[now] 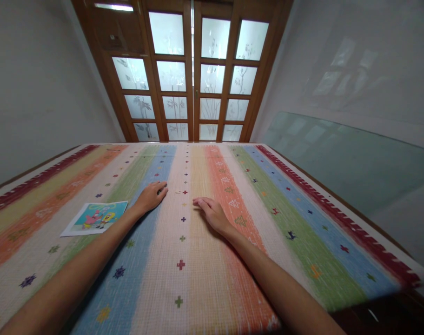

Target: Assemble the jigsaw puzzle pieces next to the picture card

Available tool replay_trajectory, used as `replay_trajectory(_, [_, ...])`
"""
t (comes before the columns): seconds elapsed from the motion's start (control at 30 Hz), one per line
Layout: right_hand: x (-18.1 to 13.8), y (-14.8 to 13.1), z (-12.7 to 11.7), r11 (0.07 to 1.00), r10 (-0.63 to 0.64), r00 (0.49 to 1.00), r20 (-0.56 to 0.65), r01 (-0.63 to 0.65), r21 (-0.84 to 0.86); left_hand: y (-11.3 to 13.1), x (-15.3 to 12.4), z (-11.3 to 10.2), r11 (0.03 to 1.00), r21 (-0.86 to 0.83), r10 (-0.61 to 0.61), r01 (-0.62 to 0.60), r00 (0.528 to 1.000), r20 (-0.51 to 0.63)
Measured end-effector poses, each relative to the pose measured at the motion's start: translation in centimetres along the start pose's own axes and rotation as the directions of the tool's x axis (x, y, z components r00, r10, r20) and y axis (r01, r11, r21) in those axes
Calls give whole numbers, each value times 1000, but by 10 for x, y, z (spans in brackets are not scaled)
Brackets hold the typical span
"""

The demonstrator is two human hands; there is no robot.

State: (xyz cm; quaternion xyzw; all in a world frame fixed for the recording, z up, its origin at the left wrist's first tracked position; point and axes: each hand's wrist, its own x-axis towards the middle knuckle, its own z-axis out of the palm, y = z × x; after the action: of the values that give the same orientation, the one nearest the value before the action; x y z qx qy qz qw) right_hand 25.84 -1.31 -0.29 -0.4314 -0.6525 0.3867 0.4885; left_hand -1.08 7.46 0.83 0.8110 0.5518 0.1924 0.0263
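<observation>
- The left hand lies just left of the frame's centre, fingers bent; a small dark thing shows at its fingertips, mostly hidden, so I cannot tell whether it is grasped or only touched.
- The right hand is just right of centre, relaxed and released, with nothing in its fingers, which point towards the upper left of the frame.
- A picture card with two cartoon figures on a blue-green background lies flat left of centre, just beside the left forearm and outside both hands' grip; its right end comes close to the forearm.
- A striped tablecloth spreads across the middle and bottom of the frame, with the card and the left hand on it; small crosses, trees and animals are printed along its stripes.
- Between the hands, a pale strip with a row of crosses runs up the frame, leaving a gap sideways between the fingers.
- Beyond the fingertips, the cloth continues to its far edge at upper centre, below wooden doors with frosted panes.
- At the sides, dark red bands mark the cloth's left and right borders, both well apart from the hands.
- A greenish panel stands along the wall at right.
</observation>
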Motion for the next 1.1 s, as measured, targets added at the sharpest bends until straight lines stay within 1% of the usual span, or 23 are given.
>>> replay_trajectory(0.07, [0,0,1,1000,8,1000,-3,-8,16,-8,-1,-3,999,19,-30,30,1000,6])
replay_trajectory(0.13, [1,-1,2,1000,10,1000,-8,-10,20,-10,-3,-3,998,34,-50,49,999,15])
replay_trajectory(0.23, [1,-2,2,1000,3,1000,-19,-2,15,-1,-4,0,993,78,-84,85,996,-5])
replay_trajectory(0.3, [1,-3,1,1000,5,1000,-18,-5,13,11,-4,3,984,162,-62,68,997,-41])
replay_trajectory(0.33, [1,-3,1,1000,7,1000,-15,-7,13,18,-4,3,979,205,-8,14,999,-33])
replay_trajectory(0.37, [1,-3,1,1000,9,1000,-13,-9,13,25,-4,3,972,226,68,-68,998,4])
replay_trajectory(0.43, [1,-2,0,1000,11,1000,-8,-11,15,37,-5,3,947,210,220,-241,968,119])
replay_trajectory(0.47, [1,-1,0,1000,12,1000,-7,-12,16,40,-6,2,935,195,268,-297,950,162])
replay_trajectory(0.53, [1,0,1,1000,12,1000,-6,-12,19,43,-10,0,921,196,300,-338,933,200])
replay_trajectory(0.6, [1,1,1,1000,9,1000,-8,-9,17,39,-15,-3,917,241,280,-317,944,177])
replay_trajectory(0.7, [1,0,1,1000,-1,1000,-10,1,2,25,-20,-8,919,307,228,-249,968,102])
replay_trajectory(0.77, [1,0,1,1000,-4,1000,-6,4,-6,18,-20,-13,935,291,193,-200,980,53])
replay_trajectory(0.83, [1,-1,0,1000,0,1000,-5,0,-9,21,-23,-23,967,193,166,-164,986,5])
replay_trajectory(0.87, [0,-2,0,1000,3,1000,-5,-3,-10,27,-26,-29,982,108,155,-152,988,-18])
replay_trajectory(0.93, [0,-2,0,1000,6,1000,-3,-6,-13,48,-40,-48,982,-132,124,-131,990,-62])
replay_trajectory(0.97, [0,-2,0,1000,6,1000,0,-6,-15,62,-52,-60,951,-276,134,-142,990,-45])
replay_trajectory(1.0, [0,-2,0,1000,5,1000,2,-5,-17,77,-66,-72,896,-419,161,-146,987,1])
replay_trajectory(1.07, [0,-2,0,1000,3,1000,4,-3,-21,103,-101,-96,745,-653,234,-133,970,70])
replay_trajectory(1.1, [0,-2,0,1000,2,1000,2,-2,-22,113,-118,-106,669,-730,259,-136,964,57])
